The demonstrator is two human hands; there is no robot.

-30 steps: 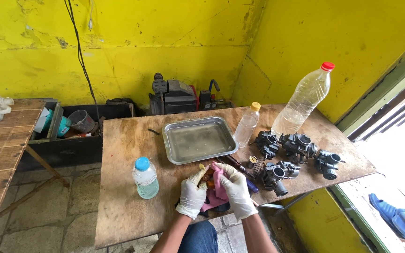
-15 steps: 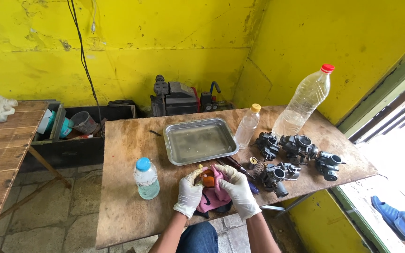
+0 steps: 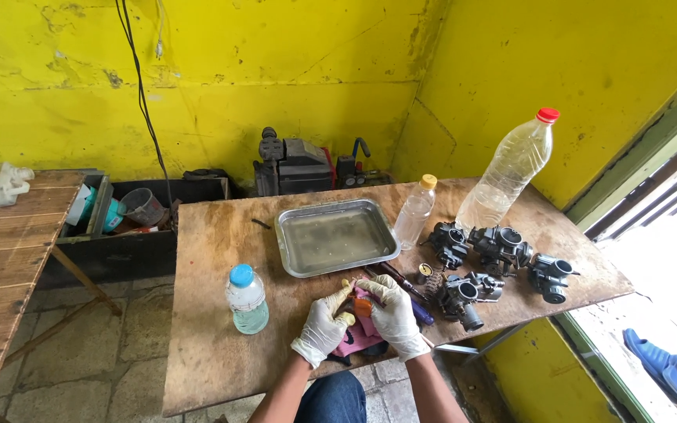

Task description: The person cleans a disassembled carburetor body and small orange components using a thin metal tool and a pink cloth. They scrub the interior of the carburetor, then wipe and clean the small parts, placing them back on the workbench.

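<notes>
Held over the pink rag at the tabletop front edge, the small orange part, judged light, rigid and possibly slippery, is pinched between gloved left hand and right hand fingers closed around it.

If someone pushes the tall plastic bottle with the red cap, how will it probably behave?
The tall bottle looks well filled with clear liquid, so probably rather heavy. It is tall and narrow, so a push near the cap may tip it. Its thin plastic likely dents under a squeeze.

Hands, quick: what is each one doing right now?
Left hand: white-gloved, fingers curled around a small orange part, over a pink cloth.
Right hand: white-gloved, closed on the same part from the other side.
</notes>
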